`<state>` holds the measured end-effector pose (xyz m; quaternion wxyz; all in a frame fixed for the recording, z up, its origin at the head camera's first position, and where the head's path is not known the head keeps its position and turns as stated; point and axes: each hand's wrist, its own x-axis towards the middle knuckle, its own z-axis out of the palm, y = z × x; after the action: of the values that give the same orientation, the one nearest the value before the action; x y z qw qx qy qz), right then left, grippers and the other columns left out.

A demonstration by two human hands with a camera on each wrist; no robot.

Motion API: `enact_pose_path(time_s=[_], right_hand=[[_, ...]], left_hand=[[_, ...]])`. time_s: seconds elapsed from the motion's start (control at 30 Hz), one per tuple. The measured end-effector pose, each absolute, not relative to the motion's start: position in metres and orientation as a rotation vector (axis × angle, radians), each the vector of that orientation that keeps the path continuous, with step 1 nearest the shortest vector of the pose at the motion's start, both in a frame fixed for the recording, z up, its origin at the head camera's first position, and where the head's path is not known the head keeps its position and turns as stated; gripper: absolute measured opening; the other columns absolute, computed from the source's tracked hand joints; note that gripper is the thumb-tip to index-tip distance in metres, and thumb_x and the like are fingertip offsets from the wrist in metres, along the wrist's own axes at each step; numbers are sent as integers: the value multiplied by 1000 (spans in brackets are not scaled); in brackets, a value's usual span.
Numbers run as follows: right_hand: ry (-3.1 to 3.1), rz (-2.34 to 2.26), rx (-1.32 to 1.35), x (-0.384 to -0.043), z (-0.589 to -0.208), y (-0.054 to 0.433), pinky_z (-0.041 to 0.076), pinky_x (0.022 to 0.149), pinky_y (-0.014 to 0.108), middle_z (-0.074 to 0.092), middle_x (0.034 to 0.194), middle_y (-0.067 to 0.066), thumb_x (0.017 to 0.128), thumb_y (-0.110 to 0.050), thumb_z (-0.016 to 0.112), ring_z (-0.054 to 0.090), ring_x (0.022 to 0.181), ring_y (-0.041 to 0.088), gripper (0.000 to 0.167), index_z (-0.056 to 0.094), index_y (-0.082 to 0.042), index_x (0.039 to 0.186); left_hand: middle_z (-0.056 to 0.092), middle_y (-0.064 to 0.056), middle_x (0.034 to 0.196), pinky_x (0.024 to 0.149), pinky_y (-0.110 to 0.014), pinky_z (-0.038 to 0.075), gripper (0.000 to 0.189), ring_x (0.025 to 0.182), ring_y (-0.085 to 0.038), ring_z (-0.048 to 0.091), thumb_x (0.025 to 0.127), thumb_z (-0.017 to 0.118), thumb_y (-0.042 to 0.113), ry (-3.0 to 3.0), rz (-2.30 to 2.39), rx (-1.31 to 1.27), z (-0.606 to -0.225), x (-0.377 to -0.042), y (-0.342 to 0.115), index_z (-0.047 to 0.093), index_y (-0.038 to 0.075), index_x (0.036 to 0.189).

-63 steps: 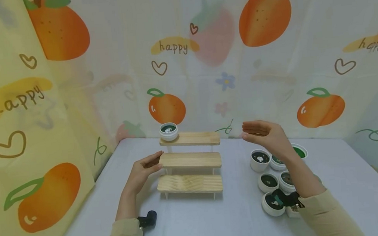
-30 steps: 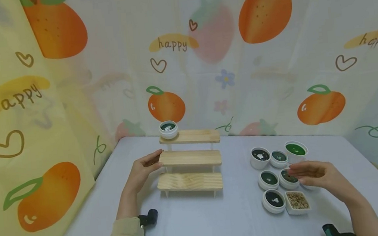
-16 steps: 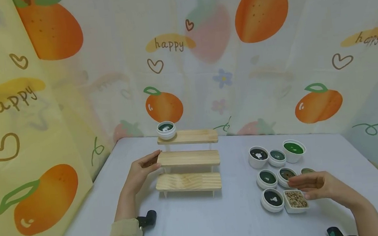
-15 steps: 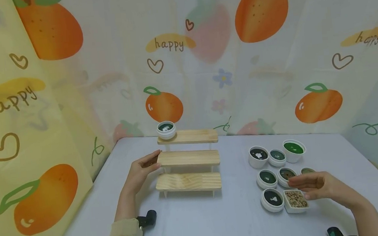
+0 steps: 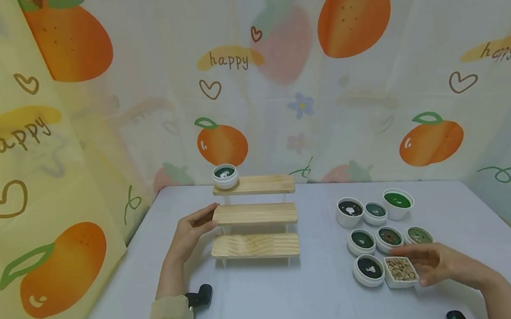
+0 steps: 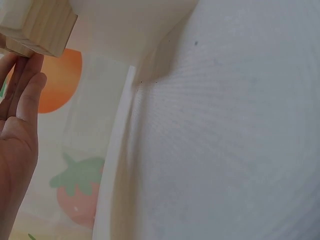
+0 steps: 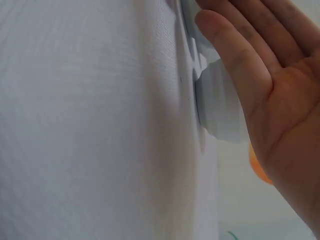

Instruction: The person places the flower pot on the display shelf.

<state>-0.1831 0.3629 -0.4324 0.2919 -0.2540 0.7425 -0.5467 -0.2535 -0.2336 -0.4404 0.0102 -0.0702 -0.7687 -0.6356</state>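
My left hand (image 5: 189, 236) holds the left end of the middle board on a three-tier wooden display stand (image 5: 255, 214), thumb at the front corner and fingers towards the back. In the left wrist view, its fingertips meet the wooden board (image 6: 50, 25). A small white round pot (image 5: 225, 176) with a dark green top sits at the left of the top tier. My right hand (image 5: 447, 267) reaches around the right side of a square white dish (image 5: 401, 272) filled with beige-brown bits, fingers above its back edge and thumb by its right side, fingers loosely extended.
Several white round pots stand left of and behind the square dish, among them a bright-green-topped pot (image 5: 398, 202), a dark-topped pot (image 5: 368, 270) and a pale-green-topped pot (image 5: 419, 235). A white cloth covers the table (image 5: 322, 295). Fruit-printed curtains (image 5: 287, 101) rise behind and at left.
My right hand has come back from beyond the pots, down to the square dish, uncovering the pale-green-topped pot. The left hand keeps its place on the stand.
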Motion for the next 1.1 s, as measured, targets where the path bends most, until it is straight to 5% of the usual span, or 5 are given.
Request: enact_pose_path(time_s=[1.1], right_hand=[[2001, -1399, -633, -185, -437, 363, 45, 95, 9, 59, 133, -27, 87, -2, 67, 54, 120, -12, 65, 37, 11, 144]], left_hand=[[56, -18, 144, 93, -7, 46, 58, 108, 9, 61, 88, 75, 18, -2409, -1971, -216, -440, -253, -233, 55, 9, 141]])
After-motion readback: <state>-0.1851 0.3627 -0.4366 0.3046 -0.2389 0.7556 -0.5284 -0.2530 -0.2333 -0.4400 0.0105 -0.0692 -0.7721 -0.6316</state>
